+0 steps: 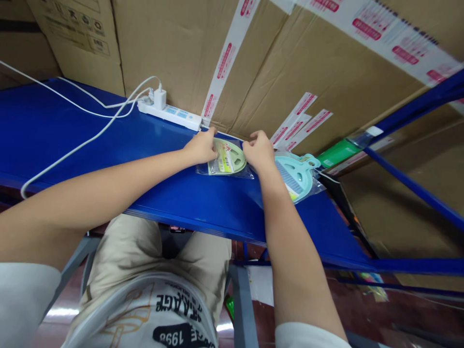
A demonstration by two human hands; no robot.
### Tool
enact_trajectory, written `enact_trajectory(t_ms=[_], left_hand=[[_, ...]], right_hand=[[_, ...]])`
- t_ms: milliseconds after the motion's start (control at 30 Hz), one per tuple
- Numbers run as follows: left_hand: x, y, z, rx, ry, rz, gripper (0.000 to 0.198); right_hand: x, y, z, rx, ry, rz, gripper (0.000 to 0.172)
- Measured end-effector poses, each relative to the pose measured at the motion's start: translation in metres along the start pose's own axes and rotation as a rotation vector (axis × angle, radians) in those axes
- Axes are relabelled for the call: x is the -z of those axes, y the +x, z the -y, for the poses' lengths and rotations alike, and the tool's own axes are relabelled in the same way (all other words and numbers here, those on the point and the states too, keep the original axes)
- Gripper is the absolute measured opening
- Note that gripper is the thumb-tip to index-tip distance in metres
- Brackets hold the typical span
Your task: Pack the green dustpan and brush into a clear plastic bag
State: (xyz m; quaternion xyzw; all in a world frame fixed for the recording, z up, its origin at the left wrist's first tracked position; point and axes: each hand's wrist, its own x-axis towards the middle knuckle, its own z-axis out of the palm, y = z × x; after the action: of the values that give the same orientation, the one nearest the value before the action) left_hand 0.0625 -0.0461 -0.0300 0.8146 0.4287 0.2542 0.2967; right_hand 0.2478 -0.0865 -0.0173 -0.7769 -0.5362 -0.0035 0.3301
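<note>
A pale-green oval plastic item with cut-out slots and a yellow label [232, 157] lies flat on the blue shelf, inside a clear plastic bag [203, 169]. My left hand [201, 146] is closed on the left end of this bag. At the opposite end, my right hand [260, 151] has its fingers pinched together at the bag's edge; the fingertips are partly hidden. Just right of my right wrist lies a light-blue rounded plastic item [302, 174] with a ribbed face and a holed handle, also bagged. My forearm covers part of it.
The blue shelf [174, 193] is backed by large taped cardboard boxes [181, 43]. A white power strip [170, 113] with a plugged-in charger and looping white cables [90, 141] sits behind my left hand. A green package [340, 152] leans near the blue frame at right.
</note>
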Motion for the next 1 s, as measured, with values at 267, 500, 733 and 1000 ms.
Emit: enact_trajectory(t_ms=[267,500,733,1000], left_hand=[[0.008,-0.002,0.003,-0.019,0.115,0.027,0.070],[0.014,-0.002,0.007,0.008,0.112,0.094,0.065],[0.018,-0.003,0.007,0.001,0.181,0.110,0.066],[0.022,-0.001,0.011,0.008,0.181,0.147,0.074]], right_hand=[[0.029,0.008,-0.025,-0.131,-0.267,0.096,0.016],[0.036,-0.002,-0.010,-0.455,0.050,0.365,0.021],[0.040,-0.007,-0.003,-0.528,0.255,0.300,0.034],[0.043,-0.007,-0.003,-0.525,0.254,0.256,0.028]])
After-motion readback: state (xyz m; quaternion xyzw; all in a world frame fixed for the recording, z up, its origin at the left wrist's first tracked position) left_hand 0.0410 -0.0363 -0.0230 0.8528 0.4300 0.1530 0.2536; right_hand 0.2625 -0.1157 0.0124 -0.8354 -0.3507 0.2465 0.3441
